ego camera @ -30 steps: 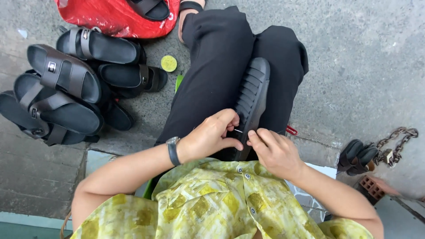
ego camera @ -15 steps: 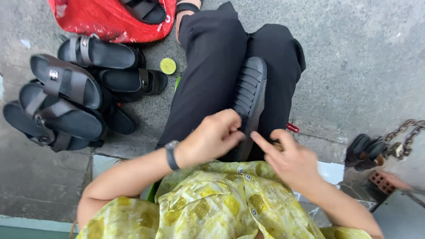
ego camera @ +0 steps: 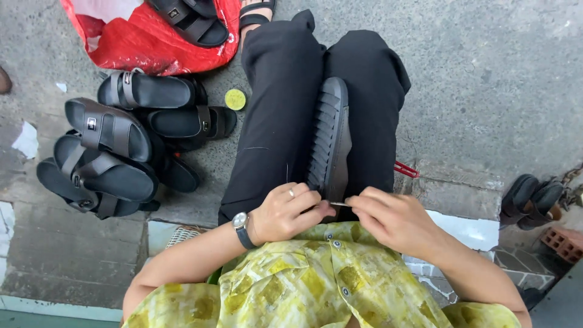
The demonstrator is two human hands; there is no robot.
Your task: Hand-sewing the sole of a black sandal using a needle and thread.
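A black shoe (ego camera: 330, 138) lies sole-up between my knees, on my black trousers (ego camera: 279, 109). My left hand (ego camera: 285, 212), with a ring and a wristwatch, grips the shoe's near end. My right hand (ego camera: 392, 220) pinches a thin needle (ego camera: 340, 204) at the edge of the sole, close to my left fingers. A thin thread (ego camera: 287, 172) rises beside the left hand. My yellow-green patterned shirt fills the bottom of the view.
Several black sandals (ego camera: 115, 143) are piled on the concrete at my left. A red bag (ego camera: 143, 39) holding another sandal lies at the top left, with a small yellow-green round lid (ego camera: 235, 99) below it. More dark shoes (ego camera: 534, 197) sit at the right by a red brick (ego camera: 562, 240).
My right hand drew a little away to the right, then came back against the sole's edge with the needle. My left hand stayed on the shoe's near end.
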